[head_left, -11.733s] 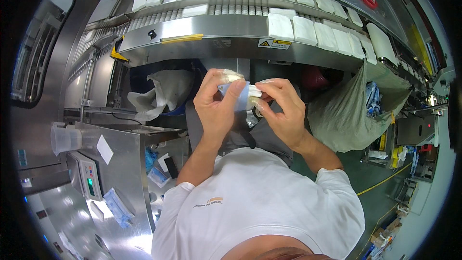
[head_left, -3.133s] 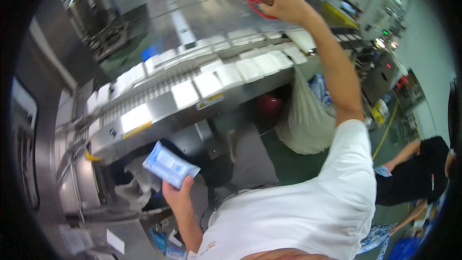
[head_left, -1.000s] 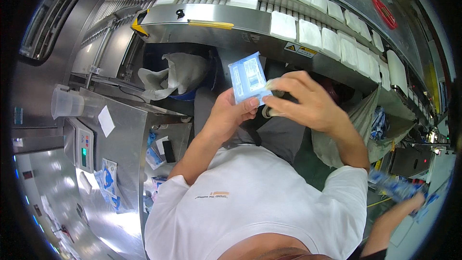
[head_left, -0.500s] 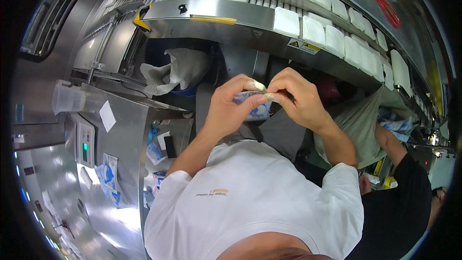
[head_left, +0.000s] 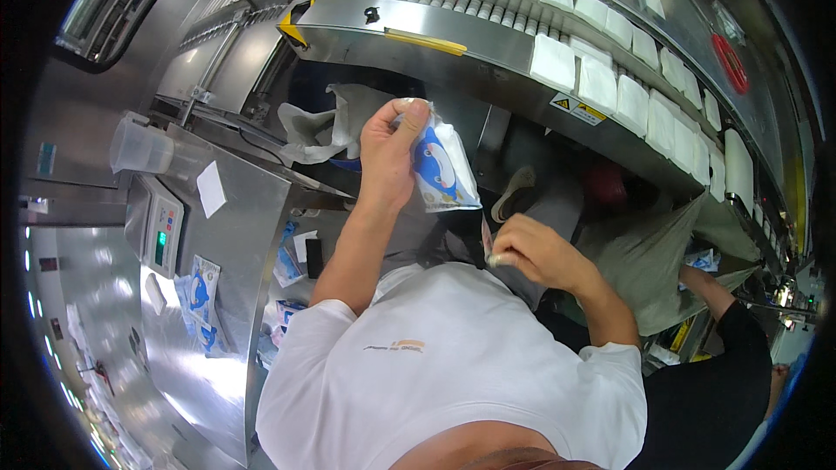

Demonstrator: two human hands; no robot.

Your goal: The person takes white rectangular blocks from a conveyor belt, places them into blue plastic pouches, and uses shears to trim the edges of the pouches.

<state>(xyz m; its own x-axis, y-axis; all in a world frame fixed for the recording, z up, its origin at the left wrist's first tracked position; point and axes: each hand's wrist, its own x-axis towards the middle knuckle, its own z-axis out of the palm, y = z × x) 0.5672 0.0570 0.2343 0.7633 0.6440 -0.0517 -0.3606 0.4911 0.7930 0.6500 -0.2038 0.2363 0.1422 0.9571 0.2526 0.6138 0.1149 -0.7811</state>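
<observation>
My left hand point(head_left: 392, 152) grips the upper edge of a white plastic packet point(head_left: 446, 165) printed with a blue whale, thumb in front. The packet hangs upright and looks filled with something white. Lower and to the right, my right hand point(head_left: 542, 252) is closed in a pinch on a thin, narrow strip point(head_left: 487, 239), its material too small to make out. The two hands are apart, and the right one does not touch the packet.
Ahead runs a roller conveyor point(head_left: 461, 4) lined with white folded stacks point(head_left: 597, 85). At left, a steel table point(head_left: 222, 231) bears a scale point(head_left: 161, 231), a clear jug point(head_left: 144, 146) and blue printed packets point(head_left: 202, 300). A grey cloth sack point(head_left: 640, 257) and a co-worker's arm point(head_left: 710, 289) are at right.
My hands were together at the packet and have parted. The left has lifted the packet into full sight; the right has dropped lower with the strip. The whole view has shifted slightly.
</observation>
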